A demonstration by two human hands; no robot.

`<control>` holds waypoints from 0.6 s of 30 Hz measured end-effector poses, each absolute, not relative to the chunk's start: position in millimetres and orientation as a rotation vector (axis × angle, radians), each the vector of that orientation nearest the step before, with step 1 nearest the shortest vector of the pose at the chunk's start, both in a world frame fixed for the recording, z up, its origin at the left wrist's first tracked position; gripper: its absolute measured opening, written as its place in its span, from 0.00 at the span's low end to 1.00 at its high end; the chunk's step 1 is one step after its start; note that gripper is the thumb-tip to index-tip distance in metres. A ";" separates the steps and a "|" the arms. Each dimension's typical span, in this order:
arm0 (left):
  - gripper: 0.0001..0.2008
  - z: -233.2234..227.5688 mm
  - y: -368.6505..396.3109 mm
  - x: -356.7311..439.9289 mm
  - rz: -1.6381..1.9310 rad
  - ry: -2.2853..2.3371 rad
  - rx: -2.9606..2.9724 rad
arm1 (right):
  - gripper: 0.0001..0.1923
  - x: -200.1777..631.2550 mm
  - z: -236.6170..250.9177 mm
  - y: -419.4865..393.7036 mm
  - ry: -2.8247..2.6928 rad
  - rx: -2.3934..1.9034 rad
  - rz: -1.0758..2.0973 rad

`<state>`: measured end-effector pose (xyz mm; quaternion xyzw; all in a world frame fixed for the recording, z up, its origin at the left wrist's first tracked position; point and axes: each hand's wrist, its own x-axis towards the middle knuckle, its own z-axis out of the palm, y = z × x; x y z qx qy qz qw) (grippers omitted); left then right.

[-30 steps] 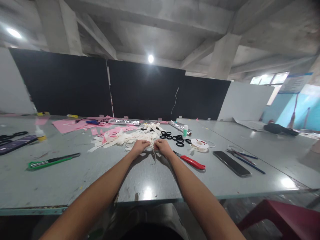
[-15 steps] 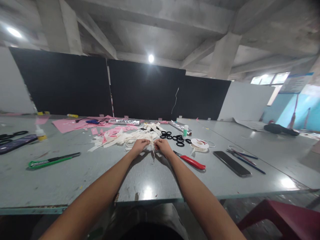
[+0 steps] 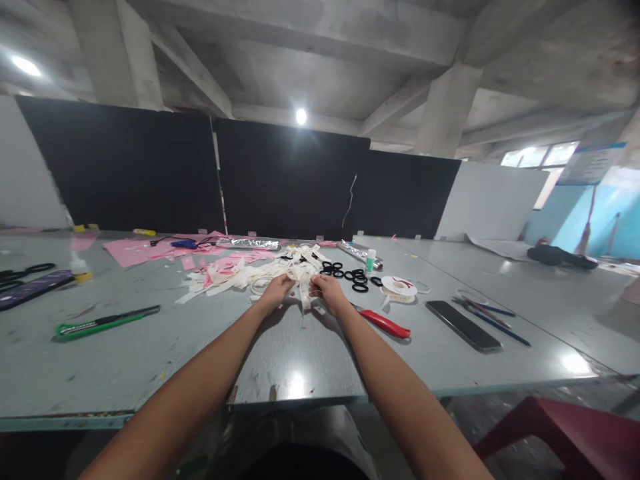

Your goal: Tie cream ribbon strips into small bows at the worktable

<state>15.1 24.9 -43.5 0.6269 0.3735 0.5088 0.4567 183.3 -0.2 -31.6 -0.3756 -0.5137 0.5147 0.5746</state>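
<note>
A cream ribbon (image 3: pixel 305 293), looped like a bow with one end hanging toward me, is between my two hands. My left hand (image 3: pixel 278 291) pinches it on the left side. On the other side, the fingers of my right hand (image 3: pixel 326 289) are closed at the ribbon's edge. Both hands are just above the table, in front of a loose pile of cream ribbon strips (image 3: pixel 235 277) mixed with pink scraps. Several black rings (image 3: pixel 359 277) lie right of my right hand. A red-handled tool (image 3: pixel 385 324) rests nearby, its tip partly hidden by my right forearm.
A ribbon spool (image 3: pixel 399 287), a glue stick (image 3: pixel 371 260), a phone (image 3: pixel 463 325) and thin pen-like tools (image 3: pixel 493 319) are on the right. A green utility knife (image 3: pixel 107 323) lies left. Pink sheets (image 3: pixel 135 251) and foil-wrapped bars (image 3: pixel 250 244) lie behind, before a black partition (image 3: pixel 295 180).
My hands have moved slightly apart. The ribbon between them has turned, showing wider, flatter loops and a broad hanging end.
</note>
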 end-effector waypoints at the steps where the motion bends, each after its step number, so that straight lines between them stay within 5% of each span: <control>1: 0.19 -42.9 24.0 15.6 1.253 0.907 1.536 | 0.11 183.4 -31.5 -0.3 -1.193 -0.870 1.216; 14: 0.08 -47.5 32.5 9.1 1.181 1.198 1.842 | 0.07 184.8 -28.2 -5.7 -1.093 -0.715 1.406; 18: 0.19 -44.2 27.6 5.5 1.081 1.434 2.023 | 0.06 184.9 -28.8 -4.0 -1.059 -0.695 1.475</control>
